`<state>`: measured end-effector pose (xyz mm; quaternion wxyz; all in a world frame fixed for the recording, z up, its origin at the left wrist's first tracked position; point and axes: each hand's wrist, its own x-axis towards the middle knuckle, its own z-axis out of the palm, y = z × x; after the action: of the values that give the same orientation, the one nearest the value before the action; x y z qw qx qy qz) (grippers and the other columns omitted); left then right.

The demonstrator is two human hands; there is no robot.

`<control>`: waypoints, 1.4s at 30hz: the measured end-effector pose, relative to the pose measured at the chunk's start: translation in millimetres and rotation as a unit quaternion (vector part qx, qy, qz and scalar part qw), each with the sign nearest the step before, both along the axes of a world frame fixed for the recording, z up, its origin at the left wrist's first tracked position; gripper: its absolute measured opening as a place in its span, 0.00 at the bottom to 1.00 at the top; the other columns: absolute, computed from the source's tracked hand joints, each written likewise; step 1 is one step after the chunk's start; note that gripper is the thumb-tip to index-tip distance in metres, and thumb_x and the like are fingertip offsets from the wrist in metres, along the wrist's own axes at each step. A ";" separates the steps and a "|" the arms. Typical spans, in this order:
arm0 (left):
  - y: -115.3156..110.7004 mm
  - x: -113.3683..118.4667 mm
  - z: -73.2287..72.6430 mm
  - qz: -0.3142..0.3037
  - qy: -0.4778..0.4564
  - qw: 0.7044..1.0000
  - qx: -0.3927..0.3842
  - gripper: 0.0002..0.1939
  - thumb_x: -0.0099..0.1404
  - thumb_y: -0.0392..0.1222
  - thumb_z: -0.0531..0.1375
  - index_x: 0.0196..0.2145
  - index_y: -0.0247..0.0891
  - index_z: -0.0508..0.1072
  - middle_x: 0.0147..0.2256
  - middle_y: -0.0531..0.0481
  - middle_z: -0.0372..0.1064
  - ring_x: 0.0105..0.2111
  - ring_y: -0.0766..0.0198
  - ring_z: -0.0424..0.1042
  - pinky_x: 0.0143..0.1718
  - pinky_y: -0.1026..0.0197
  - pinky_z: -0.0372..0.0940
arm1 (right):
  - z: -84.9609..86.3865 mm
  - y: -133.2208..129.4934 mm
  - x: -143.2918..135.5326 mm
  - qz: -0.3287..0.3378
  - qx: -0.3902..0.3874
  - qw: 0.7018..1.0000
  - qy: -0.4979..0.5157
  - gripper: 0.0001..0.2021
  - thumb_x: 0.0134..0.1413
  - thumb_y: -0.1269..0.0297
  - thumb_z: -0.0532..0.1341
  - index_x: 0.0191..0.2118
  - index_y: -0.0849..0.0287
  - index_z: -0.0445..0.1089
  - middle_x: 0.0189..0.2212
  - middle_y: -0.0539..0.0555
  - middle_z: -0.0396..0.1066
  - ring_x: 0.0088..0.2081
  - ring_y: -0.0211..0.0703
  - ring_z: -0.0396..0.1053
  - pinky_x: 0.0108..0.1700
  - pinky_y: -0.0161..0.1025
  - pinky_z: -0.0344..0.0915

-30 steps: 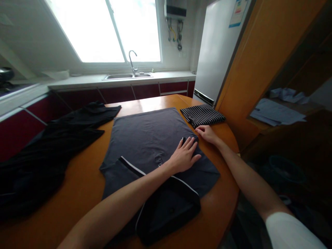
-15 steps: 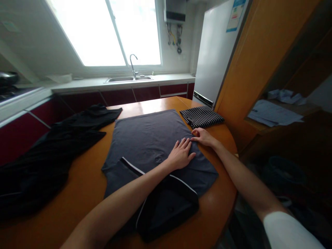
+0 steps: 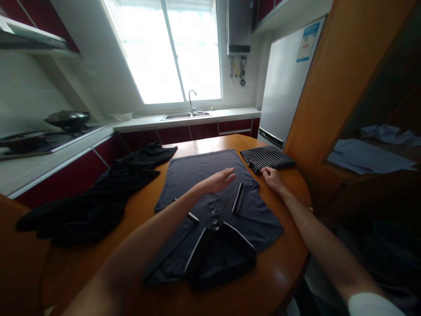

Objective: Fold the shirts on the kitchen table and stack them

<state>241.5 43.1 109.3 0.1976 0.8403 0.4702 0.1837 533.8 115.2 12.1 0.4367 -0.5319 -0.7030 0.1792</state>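
Observation:
A dark grey polo shirt (image 3: 197, 175) lies spread on the wooden table, its black, white-edged collar (image 3: 223, 267) toward me and its button placket showing in the middle. Over the shirt's body my left hand (image 3: 219, 181) is raised, fingers stretched out and holding nothing. One sleeve with a black and white cuff (image 3: 238, 198) is folded inward on the right; another cuff shows beyond my left forearm. My right hand (image 3: 272, 179) is beside the shirt's right edge, near the folded striped cloth (image 3: 268, 159). Its fingers are curled together, and whether they pinch anything is hidden.
Black garments (image 3: 108, 193) lie along the table's left side. Behind the table (image 3: 279, 245) are a counter with a sink (image 3: 187, 115) and a stove with a pan (image 3: 67, 118). A fridge (image 3: 283, 83) stands back right; papers (image 3: 368, 156) lie on a shelf at right.
My left hand has lifted off the shirt, and the right cuff now lies folded inward in view. My right hand has come off the shirt's edge, toward the striped cloth. The view has tilted up.

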 end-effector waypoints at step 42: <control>-103.1 -177.5 -46.9 0.123 -0.063 0.985 0.101 0.16 0.72 0.47 0.55 0.50 0.39 0.77 0.53 0.43 0.74 0.54 0.53 0.73 0.59 0.49 0.65 | 17.8 -4.1 -52.9 0.245 -0.119 0.944 -0.185 0.14 0.53 0.51 0.63 0.34 0.58 0.76 0.29 0.53 0.75 0.31 0.44 0.71 0.34 0.39 0.64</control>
<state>63.9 -60.0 62.5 0.1167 0.7782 0.5357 0.3063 480.9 111.1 29.9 0.1752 -0.4155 -0.8533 0.2619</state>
